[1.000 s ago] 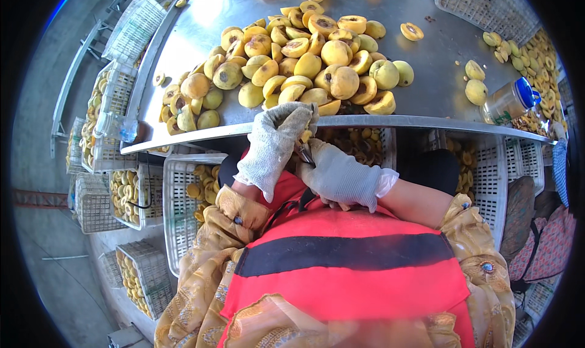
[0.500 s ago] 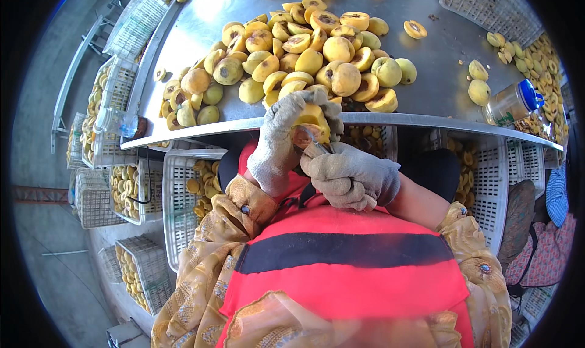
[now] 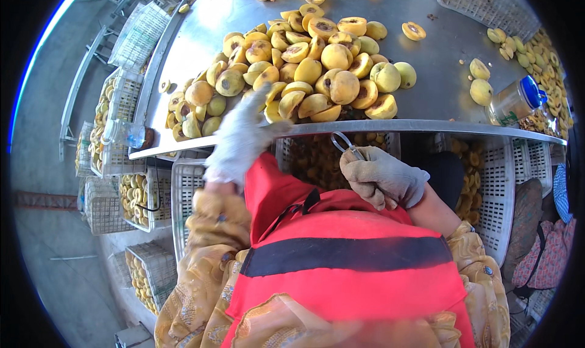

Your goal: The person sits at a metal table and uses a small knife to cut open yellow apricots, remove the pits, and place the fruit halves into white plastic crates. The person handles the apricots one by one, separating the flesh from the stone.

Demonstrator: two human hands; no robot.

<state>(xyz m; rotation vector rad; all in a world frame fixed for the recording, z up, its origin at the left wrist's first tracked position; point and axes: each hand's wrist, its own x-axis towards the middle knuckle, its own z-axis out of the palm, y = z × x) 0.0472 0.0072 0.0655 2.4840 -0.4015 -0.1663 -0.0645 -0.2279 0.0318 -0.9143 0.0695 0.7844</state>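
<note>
My left hand (image 3: pixel 239 142), in a pale work glove and smeared by motion, reaches over the table's near edge beside a pile of yellow peaches (image 3: pixel 308 71). Its fingers look spread, with nothing visible in them. Most of the pile is cut halves with brown hollows, mixed with rounder ones. In front of the edge, my gloved right hand (image 3: pixel 390 178) is closed round a pitting tool (image 3: pixel 356 153) whose thin metal loop points up and left. The glove covers its handle.
The metal table (image 3: pixel 436 74) has a raised near rim. A clear jar with a blue lid (image 3: pixel 513 102) lies at the right by more peaches. White crates (image 3: pixel 495 195) of fruit stand below and at the left; another crate (image 3: pixel 487 10) sits at the far right.
The peach that was between my hands has left them. My left hand has moved left, and its fingers have spread. My right hand has drawn right, still gripping the pitting tool.
</note>
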